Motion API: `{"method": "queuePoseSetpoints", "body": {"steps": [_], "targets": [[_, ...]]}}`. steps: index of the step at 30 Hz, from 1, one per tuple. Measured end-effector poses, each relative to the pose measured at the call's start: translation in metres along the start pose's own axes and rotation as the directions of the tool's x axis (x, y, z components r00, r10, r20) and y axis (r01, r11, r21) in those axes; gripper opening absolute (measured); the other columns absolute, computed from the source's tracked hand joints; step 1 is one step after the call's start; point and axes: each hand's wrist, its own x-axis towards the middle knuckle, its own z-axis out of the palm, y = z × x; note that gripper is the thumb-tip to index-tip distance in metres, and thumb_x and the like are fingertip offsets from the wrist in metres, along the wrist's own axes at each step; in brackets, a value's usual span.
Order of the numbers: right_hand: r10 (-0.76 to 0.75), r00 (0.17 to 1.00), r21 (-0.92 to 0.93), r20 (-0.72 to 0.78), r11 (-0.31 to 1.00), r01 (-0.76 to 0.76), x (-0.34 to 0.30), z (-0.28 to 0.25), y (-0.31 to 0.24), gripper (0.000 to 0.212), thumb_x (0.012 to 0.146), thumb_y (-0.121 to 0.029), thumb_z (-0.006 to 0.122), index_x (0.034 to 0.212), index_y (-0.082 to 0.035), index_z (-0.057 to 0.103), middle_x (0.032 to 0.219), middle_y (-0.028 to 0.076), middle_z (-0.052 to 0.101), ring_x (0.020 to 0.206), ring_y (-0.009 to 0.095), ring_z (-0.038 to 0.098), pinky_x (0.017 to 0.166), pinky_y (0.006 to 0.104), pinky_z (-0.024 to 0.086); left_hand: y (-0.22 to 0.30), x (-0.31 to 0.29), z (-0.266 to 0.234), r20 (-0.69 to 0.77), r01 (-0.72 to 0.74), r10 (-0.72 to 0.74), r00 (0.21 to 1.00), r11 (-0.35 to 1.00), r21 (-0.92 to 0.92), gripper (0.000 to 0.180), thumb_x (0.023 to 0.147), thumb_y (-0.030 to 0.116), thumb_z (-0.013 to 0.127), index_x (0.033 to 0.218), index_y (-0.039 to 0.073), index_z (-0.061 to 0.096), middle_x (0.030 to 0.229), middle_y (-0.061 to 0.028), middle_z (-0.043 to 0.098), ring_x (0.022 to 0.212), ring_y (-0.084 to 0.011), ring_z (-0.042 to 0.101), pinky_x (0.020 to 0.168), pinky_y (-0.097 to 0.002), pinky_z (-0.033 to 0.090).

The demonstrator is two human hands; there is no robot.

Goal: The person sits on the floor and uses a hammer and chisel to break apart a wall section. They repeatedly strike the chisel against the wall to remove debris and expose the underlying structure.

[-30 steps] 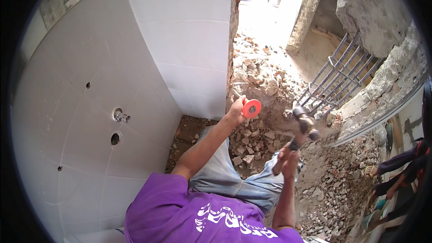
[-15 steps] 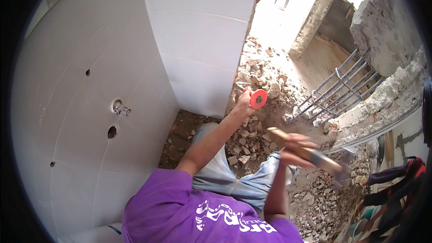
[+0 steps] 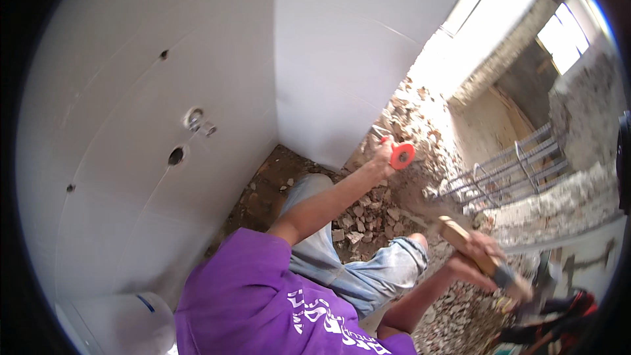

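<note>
My left hand is closed around a chisel with a round red hand guard. The chisel is at the bottom edge of the tiled wall, beside broken masonry, and its tip is hard to make out. In my right hand is a hammer by its wooden handle. The hammer is to the right of the chisel and apart from it, its head blurred by motion. My bent knee in light blue jeans lies between my two arms.
Rubble covers the floor around my legs. Bare steel bars jut from a broken concrete edge at the right. A metal pipe fitting sticks out of the left wall, and a white bucket stands at lower left.
My view has turned, so the walls sit differently in the picture. My right hand has swung the hammer further right and down from the chisel. My left hand keeps its hold on the chisel.
</note>
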Motion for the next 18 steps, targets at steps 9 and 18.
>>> {"method": "queuePoseSetpoints", "body": {"steps": [9,18], "targets": [[0.872,0.469,-0.375,0.139,0.484,-0.79,-0.15,0.01,0.134,0.072,0.084,-0.075,0.029,0.073,-0.007,0.047,0.054,0.002,0.047,0.043,0.015,0.046,0.042,0.0272,0.038,0.001,0.06,-0.026,0.149,0.065,-0.06,0.987,0.998,-0.025,0.027,0.1,0.034,0.036,0.08,0.016,0.038,0.066,0.0027,0.04,0.056,-0.0103,0.043,0.059,-0.0317,0.051],[0.069,0.983,0.143,0.171,0.985,-0.095,0.007,0.021,-0.005,0.076,0.076,-0.082,0.032,0.088,-0.009,0.049,0.07,0.004,0.053,0.055,0.017,0.055,0.055,0.034,0.052,0.015,0.016,-0.014,0.102,0.064,-0.068,0.992,0.997,0.037,0.031,0.101,0.036,0.03,0.08,0.015,0.037,0.064,0.0036,0.037,0.055,-0.0096,0.042,0.064,-0.0328,0.053]]}}
